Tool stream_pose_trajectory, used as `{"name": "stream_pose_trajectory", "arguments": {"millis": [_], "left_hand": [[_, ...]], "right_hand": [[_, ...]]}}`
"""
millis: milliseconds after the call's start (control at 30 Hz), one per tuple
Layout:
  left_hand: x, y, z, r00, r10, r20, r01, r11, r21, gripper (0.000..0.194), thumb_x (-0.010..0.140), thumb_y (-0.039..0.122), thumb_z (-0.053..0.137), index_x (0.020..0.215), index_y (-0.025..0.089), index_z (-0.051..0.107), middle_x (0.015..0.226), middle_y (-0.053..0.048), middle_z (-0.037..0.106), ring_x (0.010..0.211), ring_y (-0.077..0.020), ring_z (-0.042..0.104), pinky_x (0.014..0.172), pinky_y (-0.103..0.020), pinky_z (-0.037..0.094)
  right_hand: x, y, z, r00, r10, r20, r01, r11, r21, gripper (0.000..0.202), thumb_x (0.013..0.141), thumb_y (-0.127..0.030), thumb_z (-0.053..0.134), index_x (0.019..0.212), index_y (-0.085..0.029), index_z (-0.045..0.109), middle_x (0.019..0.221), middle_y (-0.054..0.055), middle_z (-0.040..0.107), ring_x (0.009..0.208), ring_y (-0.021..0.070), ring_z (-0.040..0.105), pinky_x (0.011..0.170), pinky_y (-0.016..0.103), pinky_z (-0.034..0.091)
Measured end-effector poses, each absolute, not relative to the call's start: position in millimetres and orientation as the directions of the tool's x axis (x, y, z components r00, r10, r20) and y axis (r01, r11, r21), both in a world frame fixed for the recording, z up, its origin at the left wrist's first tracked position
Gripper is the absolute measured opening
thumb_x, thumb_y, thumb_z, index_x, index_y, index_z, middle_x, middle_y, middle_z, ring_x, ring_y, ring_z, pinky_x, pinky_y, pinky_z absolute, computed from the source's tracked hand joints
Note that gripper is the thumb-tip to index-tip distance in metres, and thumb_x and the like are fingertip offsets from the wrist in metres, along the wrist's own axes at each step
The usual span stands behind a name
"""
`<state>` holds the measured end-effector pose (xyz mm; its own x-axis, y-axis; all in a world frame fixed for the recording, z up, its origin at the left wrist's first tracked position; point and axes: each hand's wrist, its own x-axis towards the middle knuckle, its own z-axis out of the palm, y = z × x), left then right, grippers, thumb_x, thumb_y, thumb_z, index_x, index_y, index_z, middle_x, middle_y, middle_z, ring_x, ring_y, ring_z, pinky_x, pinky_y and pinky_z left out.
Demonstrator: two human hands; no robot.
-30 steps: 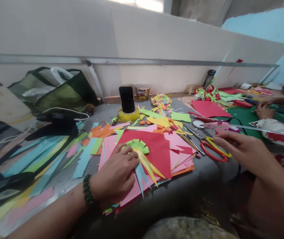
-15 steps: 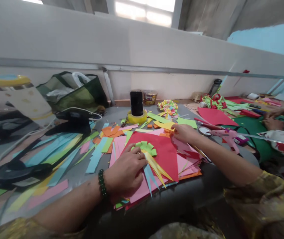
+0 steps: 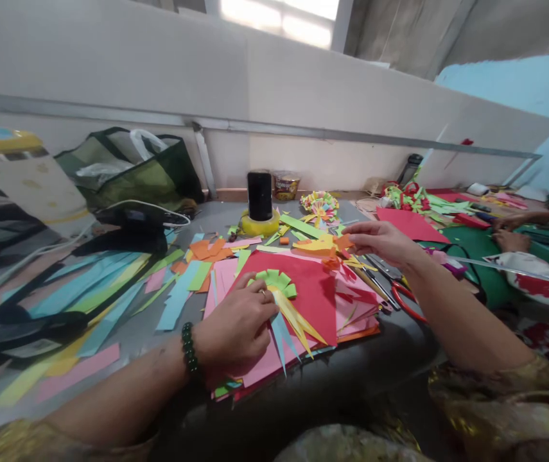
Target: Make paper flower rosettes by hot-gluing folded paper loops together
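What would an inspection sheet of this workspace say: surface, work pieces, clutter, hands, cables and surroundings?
Surface: grey table, much of it covered with paper.
Work pieces: green paper fringe with yellow strips and blue strips, lying over a red sheet.
Clutter: loose light-blue paper, scissors, and a phone upright at a yellow tape roll.
Hands: left hand rests at the fringe; right hand has its fingertips at orange paper, grip unclear.
Cables: one white cable, left side.
Surroundings: green bag and cup at the back; a co-worker's hands at far right.
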<state>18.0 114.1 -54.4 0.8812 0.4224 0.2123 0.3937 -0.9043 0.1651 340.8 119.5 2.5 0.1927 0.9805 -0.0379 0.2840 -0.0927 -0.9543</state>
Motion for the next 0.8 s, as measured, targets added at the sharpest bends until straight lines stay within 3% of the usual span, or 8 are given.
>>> {"name": "stream_pose_trajectory", "arguments": {"millis": [300,467,567,633,667,800], "left_hand": [[16.9,113.6,-58.7,0.874,0.430,0.226,0.395,-0.900,0.185,0.015,0.074,0.012,0.054,0.073,0.020,0.066,0.080,-0.004,0.070,0.084,-0.0224,0.056,0.096,-0.043,0.039],[12.7,128.5,-34.7,0.796,0.538,0.277,0.471,-0.838,0.275,0.030,0.090,0.030,0.057,0.115,0.020,0.071,0.100,-0.008,0.074,0.092,-0.0246,0.063,0.088,-0.041,0.044],[37.1,151.2,-5.4,0.688,0.701,0.185,0.541,-0.666,0.514,0.061,0.084,0.036,0.069,0.140,0.017,0.055,0.076,-0.001,0.069,0.076,-0.0218,0.064,0.072,-0.033,0.046],[68.7,167.2,8.5,0.609,0.793,0.023,0.468,-0.382,0.797,0.084,0.079,0.029,0.077,0.152,0.015,0.039,0.065,0.004,0.064,0.071,-0.0192,0.064,0.066,-0.028,0.045],[87.3,174.4,12.0,0.607,0.791,-0.076,0.382,-0.207,0.901,0.086,0.080,0.024,0.078,0.154,0.018,0.035,0.064,0.005,0.064,0.070,-0.0180,0.065,0.066,-0.027,0.046],[153.1,200.1,7.2,0.624,0.768,-0.143,0.338,-0.101,0.936,0.043,0.092,0.027,0.069,0.133,0.015,0.058,0.083,-0.004,0.072,0.077,-0.0164,0.068,0.071,-0.028,0.054]], "right_hand": [[327.9,153.2,24.5,0.419,0.889,0.187,0.370,0.021,-0.929,0.013,0.075,-0.004,0.076,0.079,-0.015,0.072,0.067,0.000,0.072,0.054,0.0099,0.070,0.049,0.015,0.052],[322.1,161.7,37.1,0.374,0.904,0.209,0.397,0.048,-0.916,0.016,0.075,0.002,0.073,0.075,-0.014,0.070,0.062,-0.001,0.069,0.049,0.0094,0.066,0.052,0.018,0.056],[311.1,160.4,41.2,0.336,0.922,0.194,0.391,0.051,-0.919,0.016,0.074,0.002,0.073,0.075,-0.014,0.070,0.059,-0.001,0.067,0.048,0.0089,0.064,0.052,0.019,0.056],[299.6,159.7,41.2,0.319,0.933,0.166,0.361,0.042,-0.931,0.016,0.074,0.001,0.072,0.074,-0.014,0.070,0.059,-0.002,0.067,0.047,0.0083,0.063,0.052,0.019,0.056],[293.2,159.5,40.4,0.304,0.940,0.155,0.342,0.044,-0.939,0.016,0.074,0.001,0.071,0.073,-0.015,0.069,0.059,-0.002,0.067,0.048,0.0081,0.063,0.053,0.019,0.056],[276.9,152.9,39.6,0.225,0.950,0.216,0.259,0.155,-0.953,0.012,0.072,-0.006,0.074,0.072,-0.016,0.069,0.062,-0.003,0.067,0.054,0.0093,0.065,0.061,0.022,0.059]]}}
